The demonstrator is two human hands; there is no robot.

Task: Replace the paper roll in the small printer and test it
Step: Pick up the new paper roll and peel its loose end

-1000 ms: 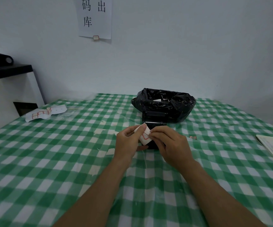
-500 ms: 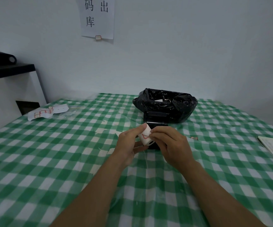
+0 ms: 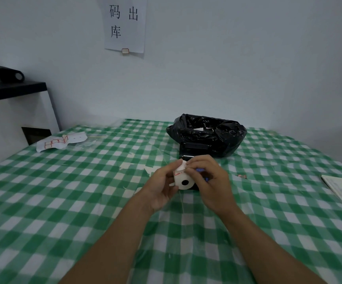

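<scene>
Checked table [image 3: 67,201], black bag [image 3: 207,136], label sheet [image 3: 61,141]

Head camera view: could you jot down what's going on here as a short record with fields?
surface: table with green checked cloth
held item: white paper roll, dark core hole facing the camera
left hand: grips the roll
right hand: pinches the roll's top edge
printer: black, behind the hands, partly hidden
behind printer: black plastic bag
far left: label sheet

A small white matt paper roll [image 3: 183,180] with a dark core hole; a crinkled, glossy black plastic bag [image 3: 207,134]; a smooth green-and-white checked tablecloth [image 3: 63,197].
</scene>
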